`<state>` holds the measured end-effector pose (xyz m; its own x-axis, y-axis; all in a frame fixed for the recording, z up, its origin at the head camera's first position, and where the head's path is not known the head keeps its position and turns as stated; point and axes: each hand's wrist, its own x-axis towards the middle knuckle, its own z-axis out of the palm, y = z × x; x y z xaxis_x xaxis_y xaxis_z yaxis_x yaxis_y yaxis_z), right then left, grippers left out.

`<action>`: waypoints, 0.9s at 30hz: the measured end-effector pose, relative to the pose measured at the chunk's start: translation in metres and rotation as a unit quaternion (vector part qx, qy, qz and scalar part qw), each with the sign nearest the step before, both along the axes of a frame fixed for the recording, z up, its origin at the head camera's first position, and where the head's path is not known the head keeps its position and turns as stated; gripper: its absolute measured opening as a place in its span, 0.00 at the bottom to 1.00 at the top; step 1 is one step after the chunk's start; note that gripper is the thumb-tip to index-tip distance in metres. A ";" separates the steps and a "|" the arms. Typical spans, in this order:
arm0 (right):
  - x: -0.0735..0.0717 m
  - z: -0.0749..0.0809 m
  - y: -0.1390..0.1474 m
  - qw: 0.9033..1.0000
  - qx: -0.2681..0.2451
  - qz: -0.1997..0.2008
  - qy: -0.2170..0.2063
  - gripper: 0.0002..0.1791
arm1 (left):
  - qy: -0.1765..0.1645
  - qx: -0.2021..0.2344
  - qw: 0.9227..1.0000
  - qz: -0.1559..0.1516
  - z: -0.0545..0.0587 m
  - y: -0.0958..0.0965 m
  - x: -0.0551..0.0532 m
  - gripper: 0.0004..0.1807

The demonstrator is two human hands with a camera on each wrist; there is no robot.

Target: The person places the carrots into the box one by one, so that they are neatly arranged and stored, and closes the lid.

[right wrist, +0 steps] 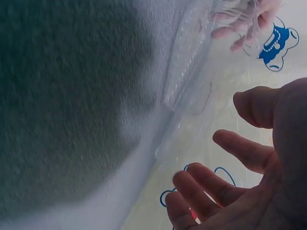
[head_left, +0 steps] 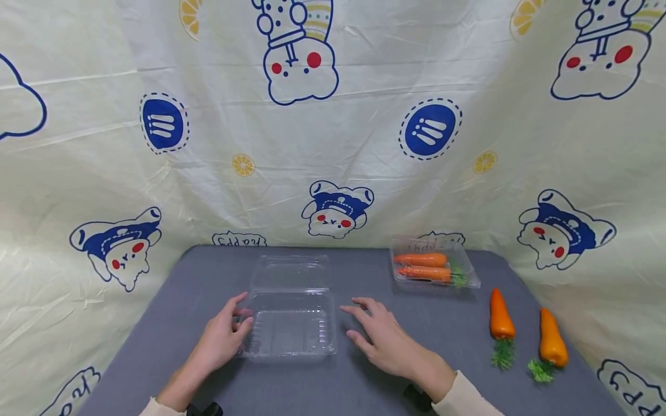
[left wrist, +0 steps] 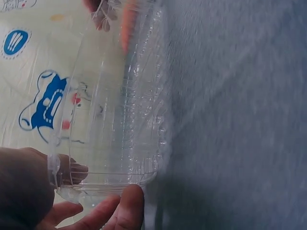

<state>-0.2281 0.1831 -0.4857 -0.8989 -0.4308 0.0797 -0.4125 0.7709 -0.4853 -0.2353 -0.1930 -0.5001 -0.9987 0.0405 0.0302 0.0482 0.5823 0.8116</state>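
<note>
The clear container [head_left: 293,332] lies at the lower centre of the head frame, directly between the two hands, its hinged lid [head_left: 293,273] folded back towards the middle of the frame. Its longer side seems to run left to right across the worktop [head_left: 291,387], so its short walls face the hands.

The left hand [head_left: 221,338] is the nearer: its fingers meet the left wall, and one digit shows through the clear plastic in the left wrist view (whether they truly pinch the wall, the pictures cannot tell). The right hand [head_left: 382,338] is released, fingers spread and holding nothing, just beside the right wall but apart from it.

That gap on the right looks like the relation to mind: a two-sided hold would need the right hand to come leftward across the frame. The dark orange carrot [head_left: 501,318] and the lighter orange carrot [head_left: 552,344], lower right, lie well apart from both.
</note>
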 end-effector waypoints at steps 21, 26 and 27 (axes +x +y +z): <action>0.017 0.000 0.013 1.000 -0.020 -0.014 0.007 0.23 | 0.026 -0.011 0.999 -0.029 -0.002 0.044 0.005 0.36; 0.014 0.004 0.024 0.999 -0.017 -0.030 0.018 0.16 | 0.031 0.001 0.998 -0.051 -0.002 0.057 0.006 0.37; 0.014 0.005 0.026 0.999 -0.015 -0.033 0.017 0.15 | 0.033 0.002 0.998 -0.056 -0.002 0.060 0.007 0.38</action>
